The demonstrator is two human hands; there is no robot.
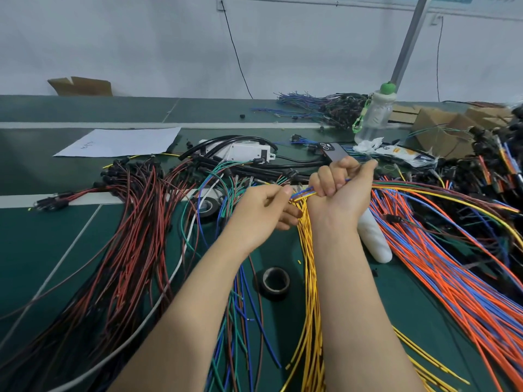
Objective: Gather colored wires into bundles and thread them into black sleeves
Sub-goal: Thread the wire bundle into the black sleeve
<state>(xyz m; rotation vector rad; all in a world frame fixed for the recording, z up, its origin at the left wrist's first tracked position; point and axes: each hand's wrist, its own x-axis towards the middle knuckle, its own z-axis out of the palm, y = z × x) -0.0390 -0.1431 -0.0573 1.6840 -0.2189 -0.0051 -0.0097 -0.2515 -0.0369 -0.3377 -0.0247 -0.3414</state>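
My right hand (336,190) grips a small bundle of colored wires (304,193), blue, yellow and orange, which trails off to the right over the table. Just left of it, my left hand (263,210) pinches the bundle's short ends between thumb and fingers. A long hank of yellow wires (310,278) runs down between my forearms. Orange and blue wires (441,267) fan out at the right. Red and black wires (127,236) with black plugs lie at the left. Black sleeves (283,166) lie behind my hands.
Two black tape rolls sit on the green table, one (275,282) between my forearms and one (209,207) left of my hands. A white cylinder (373,239), a phone (335,154), a water bottle (375,114), a paper sheet (121,141) and cardboard boxes (441,128) surround the work area.
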